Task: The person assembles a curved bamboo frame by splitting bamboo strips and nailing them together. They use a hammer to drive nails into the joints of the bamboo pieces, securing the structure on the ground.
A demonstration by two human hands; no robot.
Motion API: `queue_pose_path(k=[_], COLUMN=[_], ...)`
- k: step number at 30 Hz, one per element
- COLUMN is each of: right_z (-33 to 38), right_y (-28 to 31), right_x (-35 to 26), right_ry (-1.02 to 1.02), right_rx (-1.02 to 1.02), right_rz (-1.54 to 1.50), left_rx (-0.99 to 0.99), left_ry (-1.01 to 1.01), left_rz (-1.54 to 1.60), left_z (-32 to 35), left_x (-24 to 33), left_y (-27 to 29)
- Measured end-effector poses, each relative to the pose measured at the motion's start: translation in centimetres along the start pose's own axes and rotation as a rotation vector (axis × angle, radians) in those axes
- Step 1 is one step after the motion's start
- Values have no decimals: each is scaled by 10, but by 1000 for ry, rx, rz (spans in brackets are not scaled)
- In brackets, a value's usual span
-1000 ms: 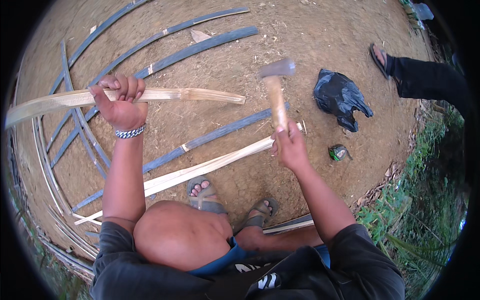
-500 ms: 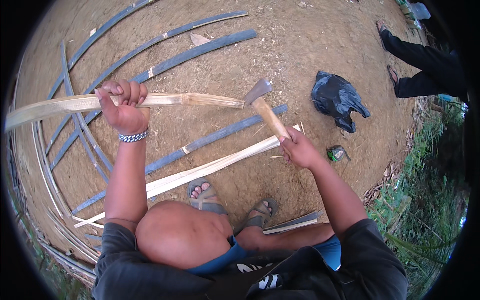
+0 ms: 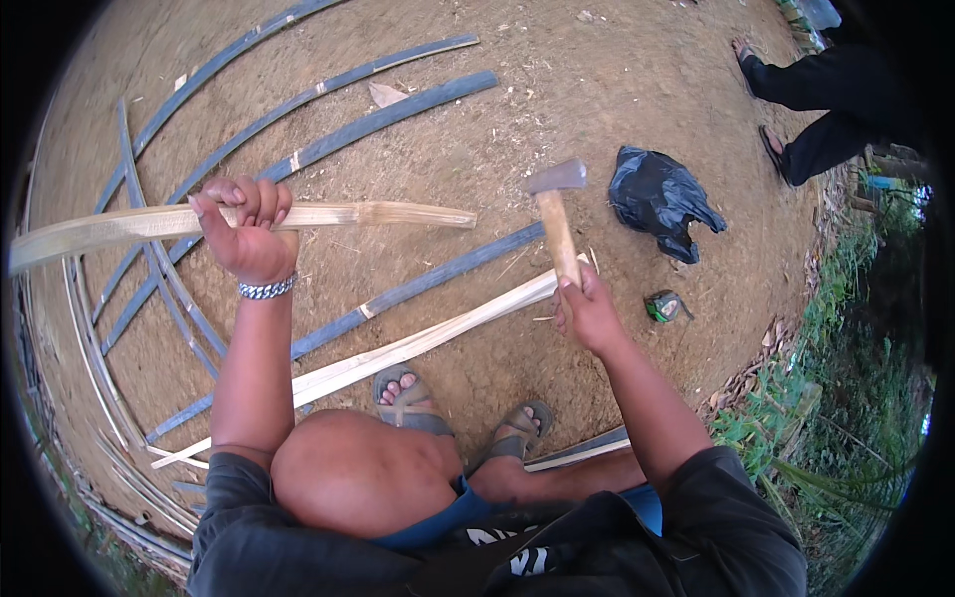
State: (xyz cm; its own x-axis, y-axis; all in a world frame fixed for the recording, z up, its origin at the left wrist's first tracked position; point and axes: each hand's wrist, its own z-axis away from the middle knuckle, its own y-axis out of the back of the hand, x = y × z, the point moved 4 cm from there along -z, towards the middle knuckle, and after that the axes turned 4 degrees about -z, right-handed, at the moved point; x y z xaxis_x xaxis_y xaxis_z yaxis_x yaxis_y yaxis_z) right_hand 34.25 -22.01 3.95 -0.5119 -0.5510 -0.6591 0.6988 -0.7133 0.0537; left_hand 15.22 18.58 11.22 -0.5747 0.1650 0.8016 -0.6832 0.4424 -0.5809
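My left hand (image 3: 254, 239) is wrapped round a pale split bamboo strip (image 3: 398, 214), raised off the ground and running out past the left edge. Its short end points right, toward a hatchet (image 3: 559, 229) with a wooden handle and a small metal head. My right hand (image 3: 589, 313) grips that handle near its lower end. A gap lies between the hatchet head and the strip's end. Below them, a bundle of pale bamboo strips (image 3: 418, 338) rests on the ground in front of my sandalled feet.
Dark-skinned bamboo strips (image 3: 398, 95) lie across the dirt, some crossing at the left. Right of the hatchet are a black plastic bag (image 3: 662, 194) and a small green and black tape measure (image 3: 667, 306). Another person's legs (image 3: 826, 109) stand at the upper right, above green plants (image 3: 796, 428).
The hatchet has moved right, away from the bamboo strip's end, and its handle now stands more upright. My left hand keeps hold of the strip, which sits slightly lower in view.
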Motion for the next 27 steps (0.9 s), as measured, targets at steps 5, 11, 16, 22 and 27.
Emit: queue_pose_path(k=[5,11,16,22,27], right_z=[13,8,-19,-54,-51], right_y=[-17,-45,-53,-54,-56], right_x=[25,16,-10,-25,-69], right_ry=[-26,75,144,284,467], right_rx=[6,61,58,98,279], right_rz=[57,1,161,373,-152], left_rx=[153,477,535,532,509], left_ry=[-37,-87,-69,-96,-128], left_rz=[-3,-17,-93,-172,-199], left_z=[-1,-34,-37,-33,-32], left_x=[7,18,3,2,6], left_y=[7,9,0,-12,-2])
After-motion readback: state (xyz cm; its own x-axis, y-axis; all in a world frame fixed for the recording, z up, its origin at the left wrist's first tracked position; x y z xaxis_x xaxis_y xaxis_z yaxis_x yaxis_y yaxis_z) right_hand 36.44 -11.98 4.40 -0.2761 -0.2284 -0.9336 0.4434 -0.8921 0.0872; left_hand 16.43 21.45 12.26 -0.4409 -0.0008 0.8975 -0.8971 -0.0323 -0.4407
